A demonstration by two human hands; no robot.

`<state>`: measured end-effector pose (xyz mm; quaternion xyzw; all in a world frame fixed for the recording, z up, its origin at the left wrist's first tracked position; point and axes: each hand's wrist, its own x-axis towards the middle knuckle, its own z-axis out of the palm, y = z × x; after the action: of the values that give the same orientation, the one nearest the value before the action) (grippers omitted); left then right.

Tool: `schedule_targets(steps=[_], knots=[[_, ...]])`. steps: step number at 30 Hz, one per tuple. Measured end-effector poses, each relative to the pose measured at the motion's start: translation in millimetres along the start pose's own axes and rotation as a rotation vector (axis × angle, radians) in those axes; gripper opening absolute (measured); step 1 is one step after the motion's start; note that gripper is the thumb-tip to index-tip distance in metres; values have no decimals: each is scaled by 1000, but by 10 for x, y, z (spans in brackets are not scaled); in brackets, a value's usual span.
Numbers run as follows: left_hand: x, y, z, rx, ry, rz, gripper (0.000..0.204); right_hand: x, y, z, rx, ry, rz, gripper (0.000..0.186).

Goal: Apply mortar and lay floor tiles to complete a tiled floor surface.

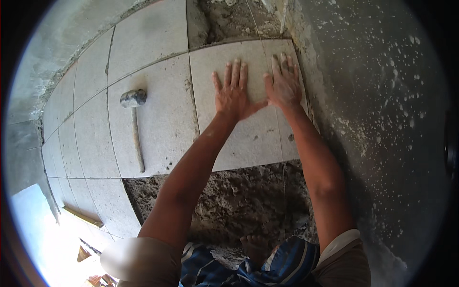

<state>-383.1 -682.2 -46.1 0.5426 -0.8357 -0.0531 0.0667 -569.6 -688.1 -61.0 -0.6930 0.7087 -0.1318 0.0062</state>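
Observation:
Both of my palms lie flat on a large light grey floor tile (239, 143) beside the right-hand wall. My left hand (233, 95) has its fingers apart, pointing away from me, with the thumb stretched toward the other hand. Close to the tile's right edge rests my right hand (286, 86), also open, its fingertips smeared with wet mortar. The two thumbs nearly meet. A thin string line (279, 138) runs lengthwise over the tile, passing by my right hand. On the neighbouring tile to the left lies a rubber mallet (134, 98) with a black head and pale handle.
Rough dark mortar (234, 201) fills the bed in front of my feet. Another unfilled strip of mortar (236, 21) lies beyond the tile. Laid tiles (91, 138) extend left. A splattered grey wall (382, 119) rises at right. A wooden strip (82, 216) sits at lower left.

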Motion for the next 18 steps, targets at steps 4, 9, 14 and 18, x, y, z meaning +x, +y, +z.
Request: schedule_targets(steps=[4,9,14,18], knots=[[-40,81,14,-10,-33,-24,132,-19,10,48,22,63,-1,72],[-84,123,-29,30,-22,-56,125,-23,2,23,56,155,-39,70],[-340,277,18,-22,-57,-114,113,-317,-8,-102,36,55,-1,67],[-442,339,91,84,112,-89,104,-544,-36,-164,22,154,-39,66]])
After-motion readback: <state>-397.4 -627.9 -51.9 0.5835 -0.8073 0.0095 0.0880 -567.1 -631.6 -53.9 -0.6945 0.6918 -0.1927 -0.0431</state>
